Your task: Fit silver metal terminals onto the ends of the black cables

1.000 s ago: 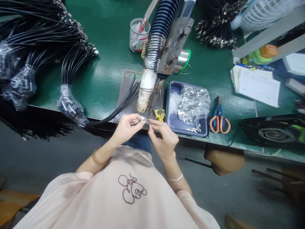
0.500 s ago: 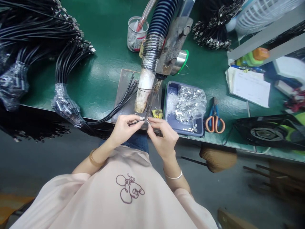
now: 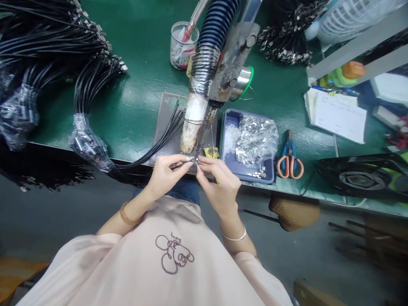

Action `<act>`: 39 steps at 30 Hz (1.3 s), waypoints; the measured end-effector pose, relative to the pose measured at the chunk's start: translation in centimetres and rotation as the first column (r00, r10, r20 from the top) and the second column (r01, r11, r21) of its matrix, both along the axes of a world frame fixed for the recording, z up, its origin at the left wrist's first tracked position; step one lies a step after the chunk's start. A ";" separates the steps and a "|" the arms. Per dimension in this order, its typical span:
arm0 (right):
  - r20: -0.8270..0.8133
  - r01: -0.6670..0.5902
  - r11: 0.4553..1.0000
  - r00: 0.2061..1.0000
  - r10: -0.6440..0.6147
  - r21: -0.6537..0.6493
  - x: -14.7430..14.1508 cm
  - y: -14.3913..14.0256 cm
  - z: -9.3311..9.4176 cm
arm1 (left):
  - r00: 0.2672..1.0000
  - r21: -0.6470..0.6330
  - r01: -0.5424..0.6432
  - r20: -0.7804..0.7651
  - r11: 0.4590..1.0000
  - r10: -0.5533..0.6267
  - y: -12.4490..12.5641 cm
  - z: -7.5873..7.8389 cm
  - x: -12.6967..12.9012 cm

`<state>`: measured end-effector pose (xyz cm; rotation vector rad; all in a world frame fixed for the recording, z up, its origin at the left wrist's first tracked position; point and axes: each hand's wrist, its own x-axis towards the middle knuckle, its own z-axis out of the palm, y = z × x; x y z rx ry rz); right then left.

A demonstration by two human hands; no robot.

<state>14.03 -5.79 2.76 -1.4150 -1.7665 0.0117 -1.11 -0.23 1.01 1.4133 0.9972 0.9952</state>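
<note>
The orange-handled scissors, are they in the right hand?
No, the scissors lie on the green table beside the blue tray, apart from the right hand.

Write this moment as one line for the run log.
left hand: pinches black cable; right hand: close beside left, grip unclear; blue tray: near right hand

A clear cup (image 3: 177,53) stands at the back of the green table (image 3: 140,85), a red-tipped tube (image 3: 193,24) leaning in it. To the right lie cutters (image 3: 291,165) — blue above, orange in the loops — and farther right papers (image 3: 339,114), with a blue pen (image 3: 346,90) just beyond. A white basket (image 3: 353,19) fills the far corner; a black case (image 3: 331,174) sits at the near edge. Below — a brown seat (image 3: 295,212) and a box (image 3: 314,294).
</note>
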 end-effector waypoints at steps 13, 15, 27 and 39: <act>0.035 -0.018 0.999 0.999 0.017 0.042 0.3 -0.4 -0.5 | 0.993 0.286 0.043 -0.113 0.957 -0.010 -0.5 -0.8 -0.3; 0.032 -0.006 0.999 0.999 0.004 0.045 0.4 -0.4 -0.6 | 0.992 0.298 0.059 -0.124 0.953 -0.023 -0.7 -0.9 -0.3; -0.392 -0.101 0.982 0.919 0.032 -0.157 1.0 -1.0 -0.6 | 0.951 -0.184 0.304 0.119 0.935 -0.286 -1.2 0.4 -0.6; -0.275 0.399 0.911 0.892 -0.359 0.106 4.0 -3.1 0.1 | 0.974 -0.237 0.222 0.108 0.946 -0.201 -2.2 -0.6 -0.5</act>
